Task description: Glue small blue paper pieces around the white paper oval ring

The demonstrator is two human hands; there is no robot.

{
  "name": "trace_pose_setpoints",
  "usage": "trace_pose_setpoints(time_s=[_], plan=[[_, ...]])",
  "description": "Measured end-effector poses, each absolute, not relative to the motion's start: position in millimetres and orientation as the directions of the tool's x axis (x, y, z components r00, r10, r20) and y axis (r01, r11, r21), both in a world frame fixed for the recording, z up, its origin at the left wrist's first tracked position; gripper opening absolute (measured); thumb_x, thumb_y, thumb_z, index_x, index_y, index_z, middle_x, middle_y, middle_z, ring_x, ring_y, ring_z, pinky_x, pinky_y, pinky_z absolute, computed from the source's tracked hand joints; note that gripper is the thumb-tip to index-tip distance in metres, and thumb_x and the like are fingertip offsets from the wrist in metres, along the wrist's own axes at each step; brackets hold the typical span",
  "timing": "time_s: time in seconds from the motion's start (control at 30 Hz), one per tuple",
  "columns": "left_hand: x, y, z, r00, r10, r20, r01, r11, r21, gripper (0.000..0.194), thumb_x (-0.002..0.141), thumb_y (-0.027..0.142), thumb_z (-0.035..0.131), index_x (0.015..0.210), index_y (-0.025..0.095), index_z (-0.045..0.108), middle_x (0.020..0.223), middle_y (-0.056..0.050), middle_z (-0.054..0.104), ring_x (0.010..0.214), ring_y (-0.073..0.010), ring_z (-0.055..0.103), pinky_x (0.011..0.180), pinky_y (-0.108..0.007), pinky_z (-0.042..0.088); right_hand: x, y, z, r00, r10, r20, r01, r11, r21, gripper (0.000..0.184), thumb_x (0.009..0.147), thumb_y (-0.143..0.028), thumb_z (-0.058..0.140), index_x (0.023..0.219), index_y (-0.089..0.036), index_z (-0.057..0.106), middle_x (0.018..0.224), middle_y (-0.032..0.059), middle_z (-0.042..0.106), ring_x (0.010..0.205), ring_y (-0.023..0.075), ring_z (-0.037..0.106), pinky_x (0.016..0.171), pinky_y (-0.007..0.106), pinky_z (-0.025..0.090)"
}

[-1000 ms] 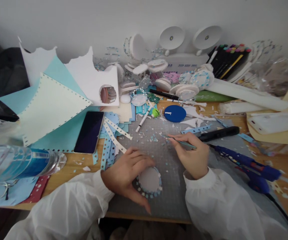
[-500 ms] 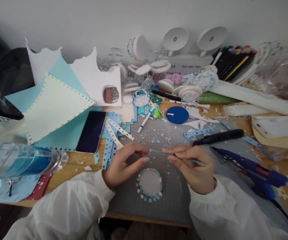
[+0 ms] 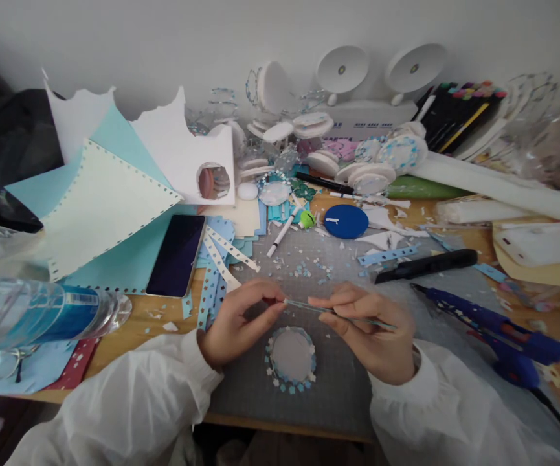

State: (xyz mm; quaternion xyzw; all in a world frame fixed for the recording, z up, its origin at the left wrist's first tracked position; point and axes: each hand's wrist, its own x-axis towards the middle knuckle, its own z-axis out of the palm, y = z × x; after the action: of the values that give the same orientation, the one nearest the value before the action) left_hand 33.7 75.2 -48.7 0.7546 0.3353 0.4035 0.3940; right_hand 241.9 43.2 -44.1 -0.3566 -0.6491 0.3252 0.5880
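Note:
My right hand (image 3: pixel 374 327) is closed around slim tweezers (image 3: pixel 303 305), whose tips point left. At those tips is a tiny white piece (image 3: pixel 286 301), too small to make out exactly. The thumb and forefinger of my left hand (image 3: pixel 245 317) pinch together at that same piece. Below the hands a round white disc (image 3: pixel 291 356), edged with small blue and white paper stars, lies flat on the grey cutting mat (image 3: pixel 338 401). Loose paper stars (image 3: pixel 316 266) are scattered on the mat beyond my hands.
At right lie a blue glue gun (image 3: pixel 493 323) and a black cutter knife (image 3: pixel 425 265). A phone (image 3: pixel 177 255), punched paper sheets (image 3: pixel 109 207) and a water bottle (image 3: pixel 41 310) are at left. White discs (image 3: pixel 313 125), a blue oval (image 3: pixel 346 221) and markers (image 3: pixel 464 116) stand behind.
The tweezers have shifted slightly left, to my left fingertips. My left thumb and forefinger, apart before, have closed at the tips. The starred disc has stayed put.

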Motion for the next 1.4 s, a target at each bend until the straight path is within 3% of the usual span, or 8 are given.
trace_pose_setpoints(time_s=[0.4,0.6,0.77,0.93,1.17,1.4], plan=[[32.9,76.4,-39.8,0.473,0.791,0.387,0.145,-0.503,0.852,0.009,0.085,0.007,0.059,0.088,0.014,0.065,0.082,-0.006,0.067,0.079,-0.0125,0.063,0.074,-0.022,0.050,240.4,42.9,-48.2,0.055,0.974,0.218,-0.208,0.225,-0.952,0.022,0.071,-0.008,0.077,0.076,-0.022,0.060,0.079,-0.0006,0.069,0.079,0.0214,0.073,0.070,0.029,0.059],[32.4,74.5,-39.3,0.499,0.786,0.365,0.134,-0.486,0.863,0.007,0.084,0.009,0.061,0.087,0.014,0.065,0.082,-0.008,0.069,0.080,-0.0146,0.064,0.074,-0.024,0.051,238.6,48.2,-46.4,0.029,0.999,0.022,-0.412,0.032,-0.911,0.019,0.070,-0.022,0.079,0.073,-0.022,0.061,0.068,-0.0033,0.065,0.069,0.0185,0.071,0.071,0.035,0.059],[32.0,74.3,-39.8,0.490,0.798,0.352,0.132,-0.467,0.874,0.007,0.084,0.008,0.060,0.086,0.013,0.065,0.082,-0.007,0.069,0.079,-0.0140,0.064,0.074,-0.023,0.051,240.3,53.8,-41.2,0.059,0.994,-0.096,-0.493,-0.055,-0.868,0.023,0.066,-0.029,0.082,0.071,-0.023,0.061,0.065,-0.0043,0.062,0.054,0.0101,0.058,0.064,0.030,0.055],[32.2,74.7,-41.5,0.474,0.810,0.345,0.149,-0.460,0.875,0.006,0.084,0.009,0.061,0.086,0.013,0.065,0.081,-0.007,0.068,0.079,-0.0129,0.064,0.075,-0.022,0.051,243.3,54.8,-42.3,0.132,0.990,-0.049,-0.413,0.010,-0.911,0.024,0.067,-0.029,0.082,0.071,-0.024,0.059,0.069,-0.0028,0.064,0.062,0.0134,0.062,0.063,0.030,0.054],[33.3,74.9,-40.5,0.510,0.798,0.323,0.153,-0.453,0.878,0.005,0.085,0.011,0.061,0.085,0.013,0.066,0.080,-0.007,0.069,0.076,-0.0142,0.065,0.071,-0.023,0.052,239.4,49.1,-50.0,0.052,0.997,0.048,-0.330,0.063,-0.942,0.020,0.072,-0.021,0.078,0.076,-0.022,0.059,0.074,-0.0024,0.064,0.073,0.0178,0.071,0.070,0.031,0.058],[34.3,76.7,-41.2,0.510,0.786,0.350,0.147,-0.480,0.865,0.006,0.085,0.014,0.061,0.083,0.014,0.066,0.078,-0.008,0.070,0.074,-0.0153,0.065,0.069,-0.025,0.053,238.9,50.2,-49.7,0.061,0.998,-0.005,-0.325,0.016,-0.946,0.022,0.069,-0.024,0.080,0.072,-0.022,0.059,0.070,-0.0025,0.064,0.066,0.0168,0.070,0.066,0.030,0.058]])
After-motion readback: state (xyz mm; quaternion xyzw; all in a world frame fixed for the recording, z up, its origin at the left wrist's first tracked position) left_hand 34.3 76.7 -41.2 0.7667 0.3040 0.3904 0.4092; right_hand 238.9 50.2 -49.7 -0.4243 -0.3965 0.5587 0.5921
